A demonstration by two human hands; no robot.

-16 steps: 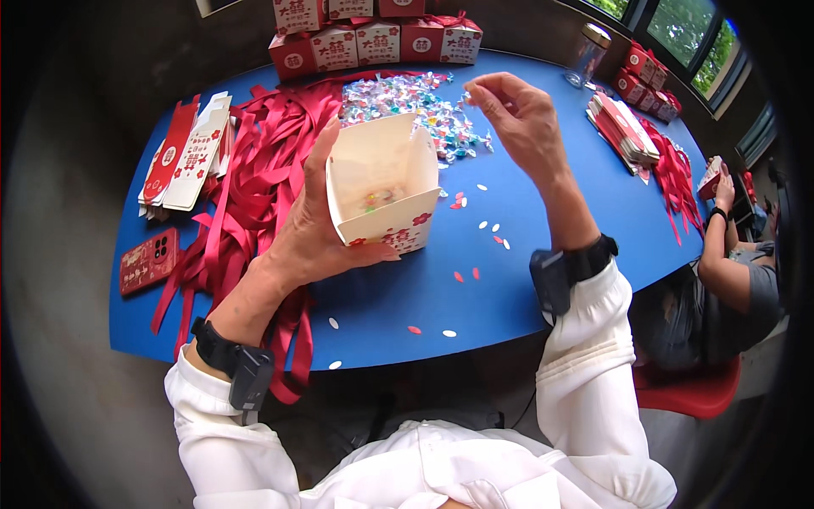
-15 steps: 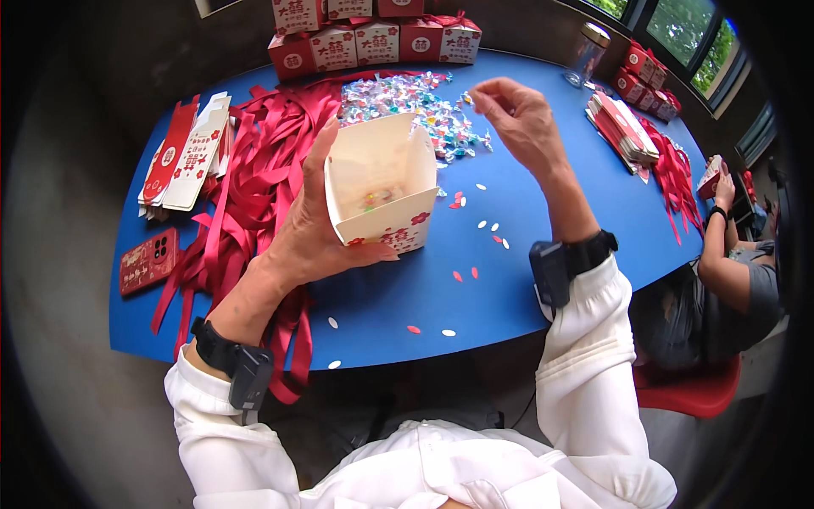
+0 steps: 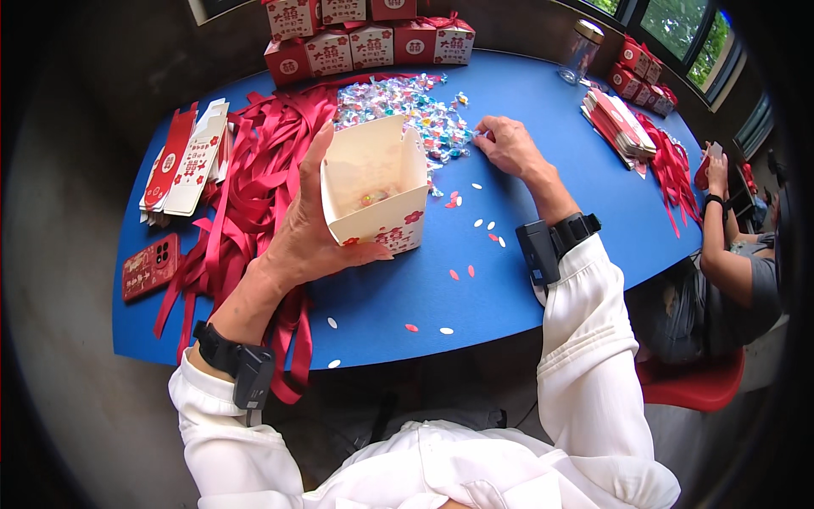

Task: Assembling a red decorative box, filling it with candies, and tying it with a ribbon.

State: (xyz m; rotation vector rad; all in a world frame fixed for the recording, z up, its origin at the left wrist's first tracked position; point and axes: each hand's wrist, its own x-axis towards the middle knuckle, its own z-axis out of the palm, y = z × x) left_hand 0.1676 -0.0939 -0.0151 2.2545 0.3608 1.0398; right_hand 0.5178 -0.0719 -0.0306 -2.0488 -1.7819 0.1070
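My left hand grips an open paper gift box, white with red flowers and lettering outside and cream inside. Its thumb lies along the front and the fingers run up the left side. A few wrapped candies rest at the bottom of the box. To the right, my right hand reaches down to the right edge of a candy pile in shiny clear, blue and pink wrappers. Its thumb and forefinger are bent together on a candy there, partly hidden by the fingertips.
Red ribbons lie heaped left of the box, beside flat cartons and a red phone. Finished boxes stand stacked behind. Paper petals dot the blue table. A jar and co-worker are right.
My right hand has come down and a little left, from above the table to the candy pile's right edge. My left hand still holds the box, almost in place.
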